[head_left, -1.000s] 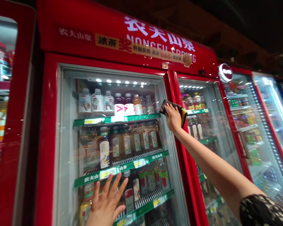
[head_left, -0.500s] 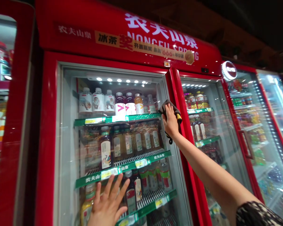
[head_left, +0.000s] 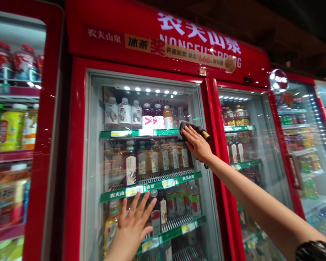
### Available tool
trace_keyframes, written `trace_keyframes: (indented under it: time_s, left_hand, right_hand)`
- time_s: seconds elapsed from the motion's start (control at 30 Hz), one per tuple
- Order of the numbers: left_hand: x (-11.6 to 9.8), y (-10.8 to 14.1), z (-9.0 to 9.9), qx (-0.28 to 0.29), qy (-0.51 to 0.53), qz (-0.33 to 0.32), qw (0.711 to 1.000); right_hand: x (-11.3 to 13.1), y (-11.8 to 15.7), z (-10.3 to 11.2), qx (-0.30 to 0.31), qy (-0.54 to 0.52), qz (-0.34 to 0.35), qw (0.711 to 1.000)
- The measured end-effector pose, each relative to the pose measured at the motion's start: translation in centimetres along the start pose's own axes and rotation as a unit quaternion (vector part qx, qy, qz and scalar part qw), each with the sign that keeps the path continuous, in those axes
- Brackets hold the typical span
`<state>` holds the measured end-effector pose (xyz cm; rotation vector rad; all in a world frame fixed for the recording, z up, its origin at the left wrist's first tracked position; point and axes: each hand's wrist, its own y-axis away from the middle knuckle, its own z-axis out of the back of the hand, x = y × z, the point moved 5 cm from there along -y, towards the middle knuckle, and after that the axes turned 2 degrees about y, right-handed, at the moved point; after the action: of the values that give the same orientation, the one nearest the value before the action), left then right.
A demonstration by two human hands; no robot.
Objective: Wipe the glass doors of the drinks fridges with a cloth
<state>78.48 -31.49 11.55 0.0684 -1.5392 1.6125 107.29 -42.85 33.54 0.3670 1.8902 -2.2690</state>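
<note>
My right hand [head_left: 197, 145] presses a dark grey cloth [head_left: 191, 129] with a yellow edge against the upper right of the glass door [head_left: 95, 152] of a red Nongfu Spring drinks fridge [head_left: 78, 145]. My left hand [head_left: 133, 226] lies flat on the same glass lower down, fingers spread and holding nothing. Behind the glass, bottled drinks [head_left: 154, 159] stand on shelves with green price strips [head_left: 152, 188]. The glass lies between both hands and the bottles.
A second glass door [head_left: 250, 152] of this fridge stands to the right, with a lit cooler [head_left: 296, 145] beyond it. Another red cooler [head_left: 16, 108] full of bottles stands at the left. A red header panel [head_left: 163, 40] with white lettering tops the fridge.
The cloth and my right hand have slid left across the glass, towards the middle of the door. The view has swung so the fridge sits further right. My left hand stays spread on the glass.
</note>
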Motion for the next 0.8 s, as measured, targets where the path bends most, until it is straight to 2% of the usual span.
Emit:
trace_keyframes:
  time_s: [0.07,0.17,0.23,0.27,0.33,0.4,0.5,0.57,0.67,0.73,0.8]
  left_hand:
    - [0.0,0.0,0.1,-0.003,-0.001,0.000,1.000]
    - [0.0,0.0,0.2,-0.011,-0.005,-0.003,1.000]
    - [0.1,0.0,0.3,-0.012,-0.008,-0.001,1.000]
    - [0.1,0.0,0.3,-0.011,-0.009,0.000,1.000]
    - [0.1,0.0,0.4,-0.007,-0.010,0.003,1.000]
    - [0.1,0.0,0.5,0.003,-0.009,0.004,1.000]
    - [-0.1,0.0,0.6,0.018,-0.008,0.002,1.000]
    - [-0.1,0.0,0.6,0.015,-0.008,0.000,1.000]
    - [-0.1,0.1,0.6,0.009,-0.009,0.000,1.000]
    - [-0.1,0.2,0.5,0.013,-0.009,0.003,1.000]
    - [-0.1,0.3,0.4,0.019,-0.008,0.003,1.000]
  right_hand:
    - [-0.7,0.0,0.4,0.013,0.047,0.004,0.999]
    - [-2.2,-2.9,0.3,-0.057,0.073,-0.100,0.991]
    - [-1.7,-5.2,-0.4,-0.103,0.056,-0.164,0.979]
    - [-0.9,-5.9,-0.9,-0.112,0.046,-0.172,0.978]
    - [1.4,-6.0,-1.6,-0.096,0.034,-0.133,0.986]
    - [3.3,-4.5,-1.7,-0.048,0.033,-0.051,0.997]
    - [3.3,-1.7,-1.1,0.019,0.049,0.050,0.997]
    - [1.2,-1.6,-0.4,-0.006,0.061,0.009,0.998]
    - [-0.6,-4.1,-0.2,-0.094,0.054,-0.114,0.988]
    - [0.8,-6.2,-1.1,-0.119,0.041,-0.135,0.983]
    - [3.7,-7.1,-2.1,-0.101,0.031,-0.100,0.989]
